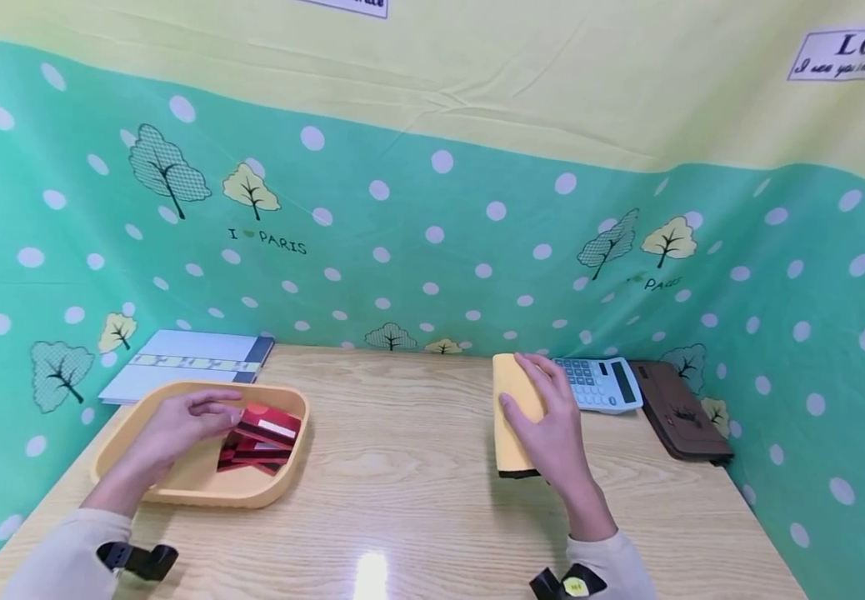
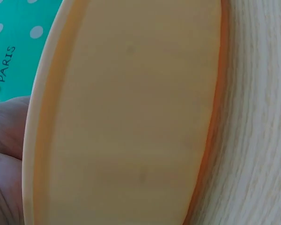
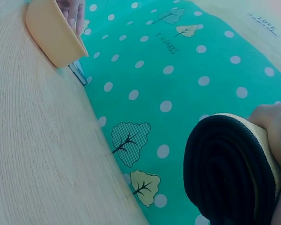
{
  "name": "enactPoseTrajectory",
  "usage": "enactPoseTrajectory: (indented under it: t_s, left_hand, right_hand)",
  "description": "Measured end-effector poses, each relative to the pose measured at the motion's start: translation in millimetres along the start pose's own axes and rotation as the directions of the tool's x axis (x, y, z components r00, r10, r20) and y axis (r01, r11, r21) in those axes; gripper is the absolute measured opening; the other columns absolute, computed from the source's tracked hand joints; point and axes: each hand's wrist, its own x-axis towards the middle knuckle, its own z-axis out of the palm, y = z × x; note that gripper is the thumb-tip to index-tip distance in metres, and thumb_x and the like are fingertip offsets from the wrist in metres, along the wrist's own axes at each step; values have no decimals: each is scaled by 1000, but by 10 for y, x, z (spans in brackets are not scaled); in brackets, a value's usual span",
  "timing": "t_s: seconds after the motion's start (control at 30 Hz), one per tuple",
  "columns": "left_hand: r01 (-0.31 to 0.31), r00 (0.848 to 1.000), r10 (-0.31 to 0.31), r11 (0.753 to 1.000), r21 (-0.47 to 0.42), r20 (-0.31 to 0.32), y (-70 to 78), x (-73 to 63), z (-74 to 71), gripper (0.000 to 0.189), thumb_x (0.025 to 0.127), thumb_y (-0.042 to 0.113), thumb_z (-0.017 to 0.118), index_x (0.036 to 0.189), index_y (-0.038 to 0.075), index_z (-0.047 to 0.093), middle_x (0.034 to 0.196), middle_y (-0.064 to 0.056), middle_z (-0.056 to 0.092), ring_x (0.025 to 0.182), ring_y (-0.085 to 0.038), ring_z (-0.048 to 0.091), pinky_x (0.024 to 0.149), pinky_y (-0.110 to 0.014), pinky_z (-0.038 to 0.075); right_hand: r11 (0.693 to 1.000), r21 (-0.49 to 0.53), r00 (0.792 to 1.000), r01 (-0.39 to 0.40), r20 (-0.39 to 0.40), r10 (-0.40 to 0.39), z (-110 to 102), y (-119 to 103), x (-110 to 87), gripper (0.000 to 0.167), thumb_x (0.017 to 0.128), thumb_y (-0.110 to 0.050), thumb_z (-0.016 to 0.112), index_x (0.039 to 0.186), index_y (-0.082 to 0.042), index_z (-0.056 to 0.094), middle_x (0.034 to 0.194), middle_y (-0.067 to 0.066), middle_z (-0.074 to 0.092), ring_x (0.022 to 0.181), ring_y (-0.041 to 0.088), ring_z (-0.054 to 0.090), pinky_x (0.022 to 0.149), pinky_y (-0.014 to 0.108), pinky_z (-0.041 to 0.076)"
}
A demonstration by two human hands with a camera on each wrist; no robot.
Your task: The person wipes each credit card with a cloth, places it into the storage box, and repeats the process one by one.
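Observation:
Over the tan plastic basket (image 1: 305, 408), my left hand (image 1: 181, 425) reaches in with its fingers extended beside several red cards (image 1: 271, 421) with dark stripes. The fingertips meet or nearly meet the top card's edge; whether they touch it is hard to tell. In the left wrist view the basket (image 2: 131, 93) hides most of that hand. My right hand (image 1: 556, 425) grips a rolled cloth (image 1: 511, 417), yellow outside and black inside, held upright near the calculator. Its spiral black end, part of the rolled cloth (image 3: 225, 168), faces the right wrist camera.
Behind the basket lies a white and blue folder or book (image 1: 185, 358). A light blue calculator (image 1: 605, 387) and a brown wallet-like case (image 1: 680, 412) lie at the back right of the wooden table (image 1: 402, 467). A green dotted curtain (image 1: 432, 250) encloses the back and sides.

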Motion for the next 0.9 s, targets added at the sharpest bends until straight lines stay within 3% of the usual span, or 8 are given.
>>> enactPoseTrajectory:
  t_s: [0.13,0.23,0.43,0.6,0.73,0.9]
  left_hand:
    - [-3,1000,3,1000,-5,-4,27,27,-23,58,100,21,69,146,-8,49,116,-11,75,95,-6,74,85,-16,61]
    - [-24,1000,24,999,-24,-8,77,20,-34,56,102,19,67,146,-10,49,116,-10,76,96,-6,75,88,-21,63]
    - [-109,994,109,993,-36,-23,248,-67,-9,48,106,21,59,144,-9,51,113,-2,77,97,0,72,87,-23,64]
    - [-185,983,185,983,-24,-5,507,-160,148,45,107,24,59,141,-5,55,122,-15,74,100,0,71,87,-23,64]
    - [-194,981,194,981,-28,8,674,-231,273,43,106,26,61,139,-2,59,129,-26,69,100,-3,73,87,-25,65]
    - [-197,980,198,979,-45,12,789,-289,370,44,103,31,66,135,2,62,127,-23,70,101,-8,75,88,-27,65]
  right_hand:
    - [1000,-17,1000,0,-2,0,-34,3,1,61,89,-6,80,145,-16,60,149,7,52,146,29,43,110,2,29]
    - [999,-35,1000,5,-6,-5,-86,48,2,60,89,-6,79,145,-16,60,149,9,51,145,29,44,108,2,30]
    - [992,-101,995,-82,50,87,-211,224,-59,59,92,-11,77,148,-15,57,154,12,47,141,32,45,104,28,41]
    - [967,-155,963,-202,150,226,-284,448,-250,58,96,-19,74,150,-14,54,157,15,43,142,39,44,110,56,44]
    - [937,-218,925,-274,206,318,-380,611,-431,59,97,-24,72,151,-15,52,156,16,43,140,41,45,111,60,44]
    - [899,-280,891,-338,214,401,-532,696,-563,60,98,-27,72,153,-16,50,157,17,42,143,43,42,114,64,40]
